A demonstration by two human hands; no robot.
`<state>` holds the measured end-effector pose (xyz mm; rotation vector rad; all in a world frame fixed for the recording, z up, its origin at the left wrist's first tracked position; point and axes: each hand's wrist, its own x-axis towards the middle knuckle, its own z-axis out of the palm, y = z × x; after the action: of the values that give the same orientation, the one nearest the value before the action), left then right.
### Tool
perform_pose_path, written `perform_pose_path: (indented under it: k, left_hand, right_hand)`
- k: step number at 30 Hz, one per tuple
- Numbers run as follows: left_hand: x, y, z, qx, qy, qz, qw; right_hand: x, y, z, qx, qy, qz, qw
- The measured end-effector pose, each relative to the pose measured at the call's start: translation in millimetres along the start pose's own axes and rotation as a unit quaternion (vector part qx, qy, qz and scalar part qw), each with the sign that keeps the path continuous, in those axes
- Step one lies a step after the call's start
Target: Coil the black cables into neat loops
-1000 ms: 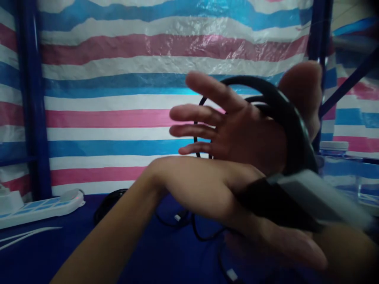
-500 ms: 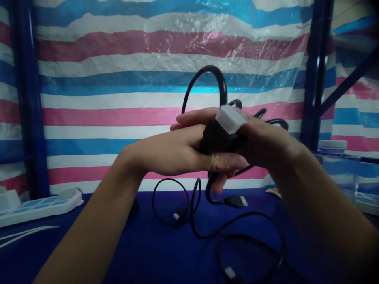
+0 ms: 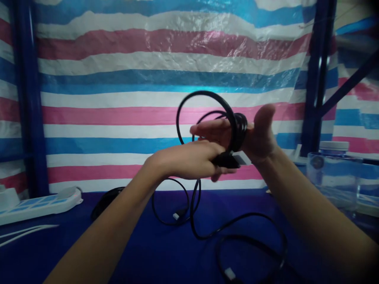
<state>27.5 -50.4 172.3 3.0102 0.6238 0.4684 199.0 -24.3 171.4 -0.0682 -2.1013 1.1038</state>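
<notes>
A thick black cable (image 3: 204,93) is in both of my hands, raised above the blue table. My left hand (image 3: 189,159) is closed on it near its black plug (image 3: 226,160), whose pale tip points right. Several turns of the cable form a tight coil (image 3: 240,132) looped round the fingers of my right hand (image 3: 262,136). That hand's fingers stretch left and its thumb stands up, apart from the coil. One large loop rises above my left hand. My left hand hides part of the cable and the right fingertips are partly behind the loops.
More black cable (image 3: 254,214) with pale-tipped plugs (image 3: 177,215) lies on the blue table (image 3: 154,252). Behind my left forearm is a dark bundle (image 3: 105,201). A white power strip (image 3: 44,208) and white cords (image 3: 29,230) are at left, a clear container (image 3: 334,177) at right.
My hands have drawn apart a little, and my right hand has turned with its thumb up. The plug at my left hand now points right. A second plug that hung below is out of sight.
</notes>
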Motion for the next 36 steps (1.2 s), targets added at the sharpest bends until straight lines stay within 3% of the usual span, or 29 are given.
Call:
perform_pose_path:
  k: [2, 5, 8, 10, 15, 20, 24, 27, 31, 33, 36]
  left_hand:
    - [-3, 1, -2.0, -0.083, -0.103, 0.007, 0.991]
    - [-11, -5, -8.1, -0.11, -0.153, -0.013, 0.982]
    - [-16, -16, -11.4, -0.064, -0.138, -0.1, 0.983]
    - [-16, -20, -10.8, -0.038, -0.132, -0.135, 0.981]
    - [-11, -12, -9.0, -0.081, -0.133, -0.141, 0.978]
    - [-12, -7, -9.3, -0.031, -0.102, -0.156, 0.982]
    - [-12, -7, 0.3, 0.167, -0.082, -0.193, 0.963]
    - [-9, -9, 8.5, 0.255, -0.064, -0.213, 0.941]
    - [-5, -15, 9.3, 0.219, -0.042, -0.151, 0.963]
    - [-3, -21, 5.7, 0.214, 0.002, -0.072, 0.974]
    - [0, -30, -0.2, 0.278, 0.094, 0.03, 0.956]
  right_hand:
    - [4, -4, 9, -0.034, -0.027, 0.062, 0.997]
    - [13, -13, 28, -0.089, 0.05, 0.146, 0.984]
    - [21, -19, 43, -0.119, 0.167, 0.148, 0.968]
    - [23, -17, 46, -0.161, 0.21, 0.123, 0.956]
    - [24, -12, 42, -0.276, 0.3, 0.119, 0.905]
    - [22, -10, 33, -0.227, 0.283, 0.115, 0.924]
    - [18, -2, 19, -0.231, 0.257, 0.174, 0.922]
    - [16, 3, 11, -0.239, 0.264, 0.195, 0.914]
    - [18, -1, 9, -0.107, 0.319, 0.157, 0.929]
    - [18, -6, 9, -0.03, 0.331, 0.13, 0.934]
    - [17, -16, 8, 0.009, 0.342, 0.089, 0.936]
